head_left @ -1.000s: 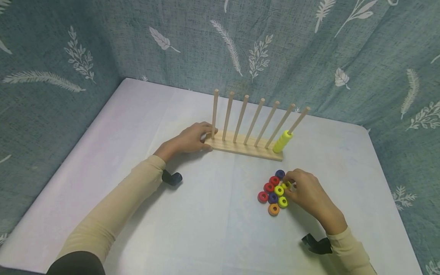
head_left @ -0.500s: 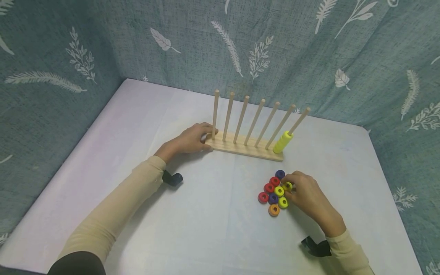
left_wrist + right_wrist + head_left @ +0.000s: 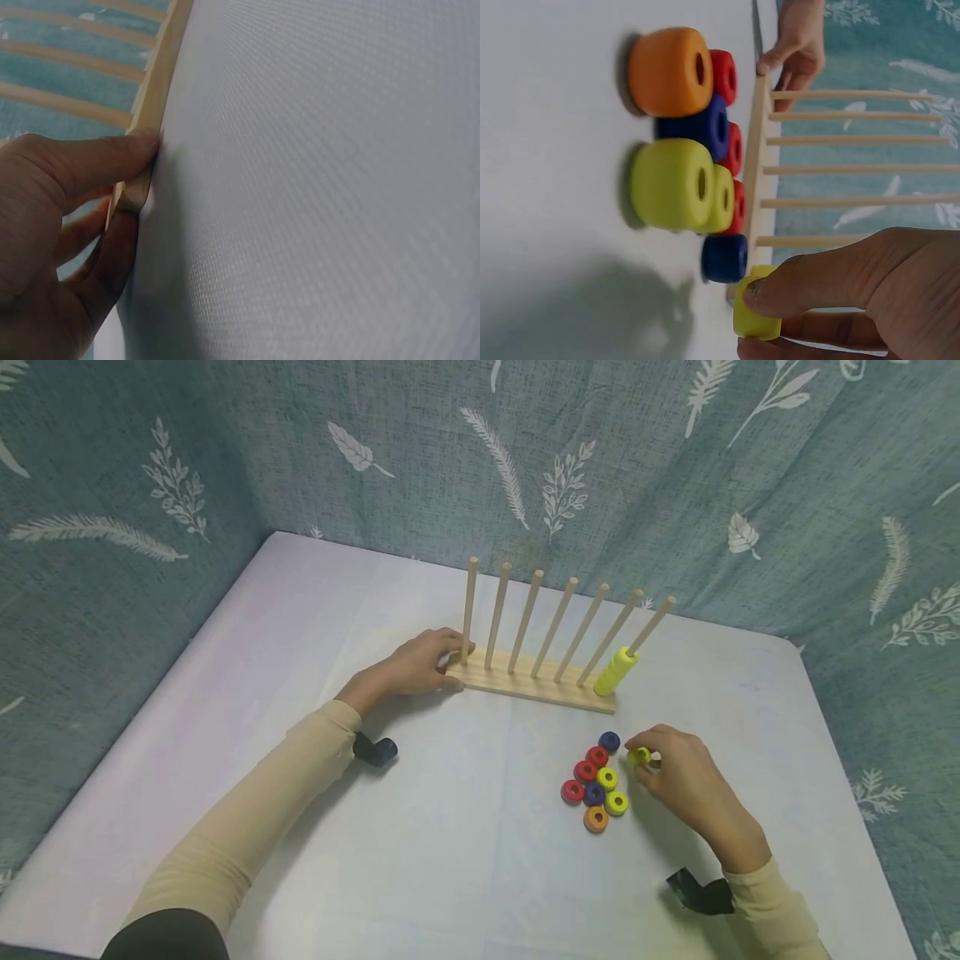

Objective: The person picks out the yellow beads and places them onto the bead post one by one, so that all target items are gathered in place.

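Note:
A wooden peg rack (image 3: 525, 687) with a row of upright pegs stands on the table; yellow beads (image 3: 617, 672) are stacked on its rightmost peg. My left hand (image 3: 408, 667) grips the rack's left end, thumb (image 3: 127, 154) on the front edge and fingers around the end. My right hand (image 3: 686, 777) pinches a yellow bead (image 3: 639, 757) between thumb and fingers, just right of the loose beads. That bead (image 3: 756, 319) shows clear of the table in the right wrist view. The loose group has red beads (image 3: 585, 771), blue beads (image 3: 609, 742), yellow beads (image 3: 617, 802) and an orange bead (image 3: 596, 819).
A white cloth (image 3: 420, 843) covers the table. Behind and at both sides hangs a teal curtain (image 3: 420, 468) with white leaf prints. Dark straps with protruding pieces (image 3: 701, 893) sit at the wrists.
My right hand has lifted the yellow bead from the group and shifted slightly right and up with it. My left hand stays on the rack.

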`<move>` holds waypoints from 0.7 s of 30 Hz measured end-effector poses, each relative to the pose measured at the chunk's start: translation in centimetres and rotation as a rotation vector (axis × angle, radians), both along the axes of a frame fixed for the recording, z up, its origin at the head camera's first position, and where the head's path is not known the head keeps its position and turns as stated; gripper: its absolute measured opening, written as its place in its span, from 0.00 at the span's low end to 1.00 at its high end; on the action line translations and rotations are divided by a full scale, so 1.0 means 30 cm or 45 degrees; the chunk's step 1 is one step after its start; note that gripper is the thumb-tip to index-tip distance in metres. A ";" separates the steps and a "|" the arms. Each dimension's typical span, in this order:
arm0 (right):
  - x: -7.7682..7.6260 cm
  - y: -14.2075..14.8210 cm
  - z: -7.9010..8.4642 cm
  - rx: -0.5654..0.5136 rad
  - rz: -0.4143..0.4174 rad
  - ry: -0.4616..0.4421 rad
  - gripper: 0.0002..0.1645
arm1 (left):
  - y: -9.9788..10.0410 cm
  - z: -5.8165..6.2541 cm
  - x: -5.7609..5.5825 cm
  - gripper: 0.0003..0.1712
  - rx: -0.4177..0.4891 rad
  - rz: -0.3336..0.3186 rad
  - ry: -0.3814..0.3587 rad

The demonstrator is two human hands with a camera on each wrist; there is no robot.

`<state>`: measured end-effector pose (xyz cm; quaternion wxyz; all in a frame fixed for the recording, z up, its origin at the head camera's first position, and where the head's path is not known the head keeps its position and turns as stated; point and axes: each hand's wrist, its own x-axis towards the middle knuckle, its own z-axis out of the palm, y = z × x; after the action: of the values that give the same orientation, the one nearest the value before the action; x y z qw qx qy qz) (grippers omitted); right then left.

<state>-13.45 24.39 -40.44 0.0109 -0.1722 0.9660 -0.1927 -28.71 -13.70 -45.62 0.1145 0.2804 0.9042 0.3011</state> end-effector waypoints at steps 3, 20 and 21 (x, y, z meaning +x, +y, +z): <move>-0.007 0.004 0.020 -0.007 0.008 0.042 0.15 | -0.001 0.000 0.000 0.36 0.000 -0.001 0.000; -0.062 0.047 0.206 -0.022 0.036 0.279 0.17 | -0.002 0.008 0.007 0.36 -0.015 0.015 -0.007; -0.066 0.049 0.216 -0.023 0.041 0.299 0.17 | -0.001 0.008 0.007 0.36 -0.018 0.017 -0.005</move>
<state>-15.43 25.86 -33.95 -0.1008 -0.2090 0.9560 -0.1797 -28.51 -13.74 -45.39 0.1163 0.2729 0.9079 0.2962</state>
